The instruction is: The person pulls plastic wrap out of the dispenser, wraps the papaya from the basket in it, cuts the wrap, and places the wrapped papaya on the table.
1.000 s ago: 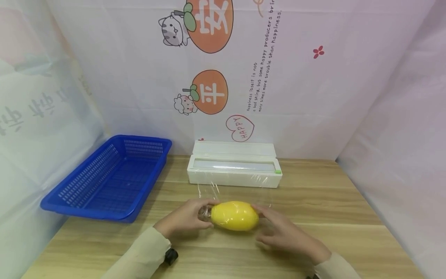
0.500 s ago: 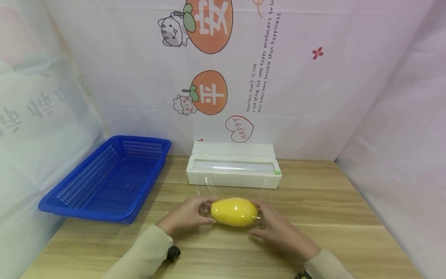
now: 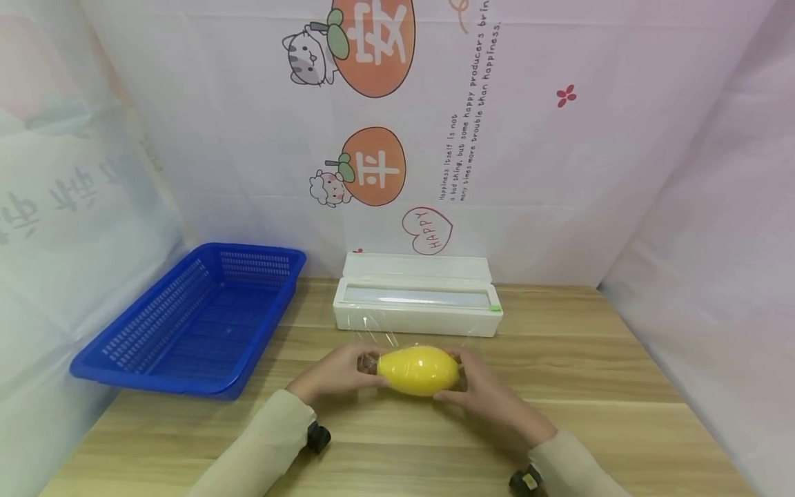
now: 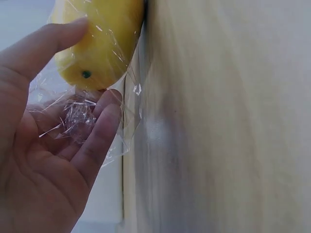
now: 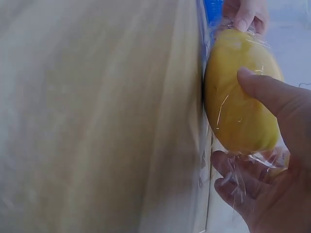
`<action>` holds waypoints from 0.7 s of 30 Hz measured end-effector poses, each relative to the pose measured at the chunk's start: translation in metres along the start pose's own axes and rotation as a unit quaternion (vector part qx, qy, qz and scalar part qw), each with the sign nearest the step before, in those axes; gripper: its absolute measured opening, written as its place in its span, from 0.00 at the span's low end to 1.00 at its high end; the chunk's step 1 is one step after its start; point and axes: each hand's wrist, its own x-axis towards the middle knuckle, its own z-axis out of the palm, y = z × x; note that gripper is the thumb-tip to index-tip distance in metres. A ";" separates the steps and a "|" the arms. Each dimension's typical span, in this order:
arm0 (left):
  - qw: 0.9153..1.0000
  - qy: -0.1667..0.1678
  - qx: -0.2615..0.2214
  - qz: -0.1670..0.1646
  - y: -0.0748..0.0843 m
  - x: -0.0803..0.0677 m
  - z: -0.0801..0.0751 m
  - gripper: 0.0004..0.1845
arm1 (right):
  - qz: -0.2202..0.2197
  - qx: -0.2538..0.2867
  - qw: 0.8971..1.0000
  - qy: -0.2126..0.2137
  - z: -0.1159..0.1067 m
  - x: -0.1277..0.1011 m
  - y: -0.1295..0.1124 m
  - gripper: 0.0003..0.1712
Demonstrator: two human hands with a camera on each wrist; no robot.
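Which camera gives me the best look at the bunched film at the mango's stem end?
The left wrist view: the bunched film lies crumpled in the left hand, just below the mango. The head view shows only a small glint there; the right wrist view shows the opposite end's film.

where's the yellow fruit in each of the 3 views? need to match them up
Head: yellow fruit low centre on the table, between both hands.
Left wrist: top left, stem end down toward the left hand.
Right wrist: right of centre, against the right hand.
Shared landmark: the clear film bunched at the fruit's ends, also seen in the wrist views.
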 end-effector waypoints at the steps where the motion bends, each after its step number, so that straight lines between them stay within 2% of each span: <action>1: 1.000 -0.002 -0.004 -0.001 0.000 0.001 -0.001 0.25 | -0.001 0.006 1.000 -0.005 -0.001 0.001 0.001 0.51; 8: 0.998 0.005 -0.042 -0.040 -0.005 0.006 -0.003 0.22 | 0.000 0.057 0.998 -0.028 -0.009 0.012 0.008 0.47; 16: 0.992 -0.007 -0.111 -0.066 -0.011 0.011 -0.006 0.24 | 0.002 0.065 0.996 -0.053 -0.016 0.022 0.014 0.41; 21: 0.989 -0.016 -0.121 -0.086 -0.014 0.015 -0.009 0.27 | 0.006 0.084 0.993 -0.077 -0.021 0.029 0.015 0.38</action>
